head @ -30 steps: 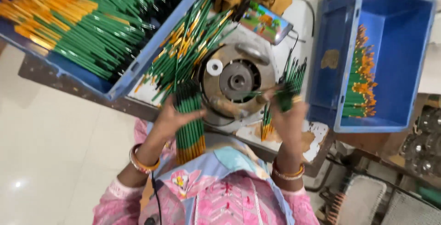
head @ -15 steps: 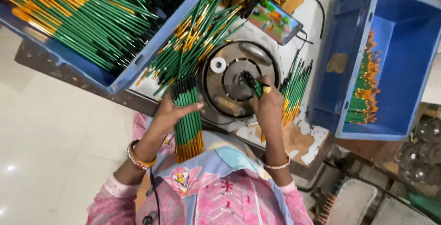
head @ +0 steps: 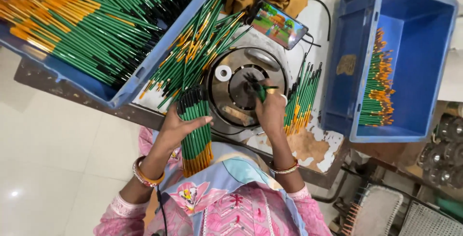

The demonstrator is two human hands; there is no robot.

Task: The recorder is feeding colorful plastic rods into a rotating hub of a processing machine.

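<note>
Here the left hand (head: 181, 126) clamps a bundle of green brushes (head: 195, 130) at the counter edge (head: 72, 94) while the right hand (head: 271, 113) pinches one brush (head: 263, 91) on the round machine (head: 246, 89), where a loosened grip could spill the bundle.

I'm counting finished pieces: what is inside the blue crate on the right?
The blue crate holds one row of green brushes with orange ends along its left wall; the remaining floor is bare. Anything beneath that row is covered.
</note>
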